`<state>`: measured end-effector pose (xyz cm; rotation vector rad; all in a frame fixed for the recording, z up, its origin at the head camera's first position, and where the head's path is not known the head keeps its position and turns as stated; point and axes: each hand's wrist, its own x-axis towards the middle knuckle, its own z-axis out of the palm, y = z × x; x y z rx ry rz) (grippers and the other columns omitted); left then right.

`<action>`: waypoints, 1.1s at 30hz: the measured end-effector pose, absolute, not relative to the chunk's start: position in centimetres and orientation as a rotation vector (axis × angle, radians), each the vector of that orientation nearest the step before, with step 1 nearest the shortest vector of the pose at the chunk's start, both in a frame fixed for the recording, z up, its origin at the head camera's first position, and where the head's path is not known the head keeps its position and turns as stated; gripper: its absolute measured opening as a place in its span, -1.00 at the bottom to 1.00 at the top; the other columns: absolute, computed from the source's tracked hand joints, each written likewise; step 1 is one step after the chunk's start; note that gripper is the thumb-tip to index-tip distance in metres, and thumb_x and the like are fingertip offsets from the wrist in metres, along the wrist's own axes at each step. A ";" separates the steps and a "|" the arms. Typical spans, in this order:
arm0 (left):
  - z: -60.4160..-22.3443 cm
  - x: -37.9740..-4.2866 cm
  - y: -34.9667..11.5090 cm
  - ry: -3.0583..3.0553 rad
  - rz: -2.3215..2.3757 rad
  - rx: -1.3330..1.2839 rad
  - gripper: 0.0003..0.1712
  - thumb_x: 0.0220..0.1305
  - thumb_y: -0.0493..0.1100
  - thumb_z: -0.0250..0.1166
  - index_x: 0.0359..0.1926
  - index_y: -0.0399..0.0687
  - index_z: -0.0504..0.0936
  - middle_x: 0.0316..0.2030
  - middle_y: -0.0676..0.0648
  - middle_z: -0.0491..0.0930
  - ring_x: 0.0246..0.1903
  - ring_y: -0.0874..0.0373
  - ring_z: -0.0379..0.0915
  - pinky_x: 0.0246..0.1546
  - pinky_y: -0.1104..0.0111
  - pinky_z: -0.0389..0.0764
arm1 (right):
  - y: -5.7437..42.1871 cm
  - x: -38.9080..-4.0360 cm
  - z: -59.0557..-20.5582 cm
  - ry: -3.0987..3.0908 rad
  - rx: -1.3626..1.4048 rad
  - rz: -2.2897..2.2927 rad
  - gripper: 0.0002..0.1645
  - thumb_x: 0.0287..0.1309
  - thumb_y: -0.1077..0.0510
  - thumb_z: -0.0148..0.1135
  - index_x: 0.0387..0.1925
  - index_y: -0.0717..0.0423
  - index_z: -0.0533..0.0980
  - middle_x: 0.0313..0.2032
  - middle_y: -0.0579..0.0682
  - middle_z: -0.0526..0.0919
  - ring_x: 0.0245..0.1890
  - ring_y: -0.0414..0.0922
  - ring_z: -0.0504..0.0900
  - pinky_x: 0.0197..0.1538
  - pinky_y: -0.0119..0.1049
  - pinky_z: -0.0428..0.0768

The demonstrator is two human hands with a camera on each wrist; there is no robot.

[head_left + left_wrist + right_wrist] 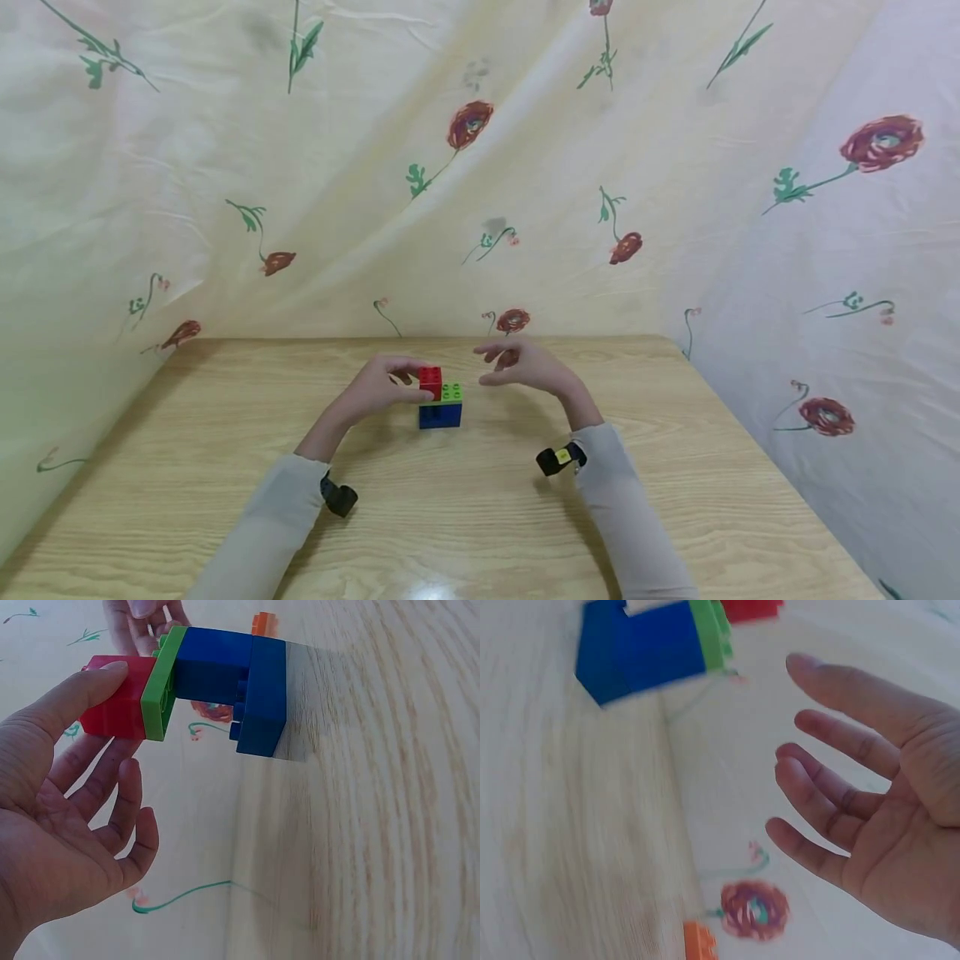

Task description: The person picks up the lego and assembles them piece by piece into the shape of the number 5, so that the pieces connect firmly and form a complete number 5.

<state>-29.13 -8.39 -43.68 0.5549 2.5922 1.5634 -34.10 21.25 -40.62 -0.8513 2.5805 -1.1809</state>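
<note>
My left hand (375, 388) pinches a red toy brick (430, 377) between thumb and fingers. That brick sits on the left end of a light green studded plate (452, 392). Beneath the plate, the left wrist view shows an upper blue brick (214, 664) standing on one side of a lower blue brick (264, 697), leaving a gap beside it. The lower blue brick rests on the table. My right hand (527, 367) is held to the right of the stack, touching nothing, its fingers spread and loosely bent in the right wrist view.
An orange brick (699, 942) lies toward the back of the wooden table (465, 525), also partly visible in the left wrist view. Flower-printed cloth (360, 167) hangs behind the table and along both sides. Each wrist wears a small black camera.
</note>
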 end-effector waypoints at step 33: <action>-43.9 -29.3 -8.4 2.595 1.548 0.557 -0.50 0.12 -0.06 0.57 0.10 -0.03 0.74 -0.05 -0.05 0.73 -0.11 0.05 0.48 -0.12 0.29 0.50 | 28.4 -37.6 -45.9 2.662 -0.065 -1.344 -0.31 0.23 0.12 0.42 0.33 0.29 0.45 0.29 0.38 0.49 0.32 0.27 0.44 0.44 0.17 0.30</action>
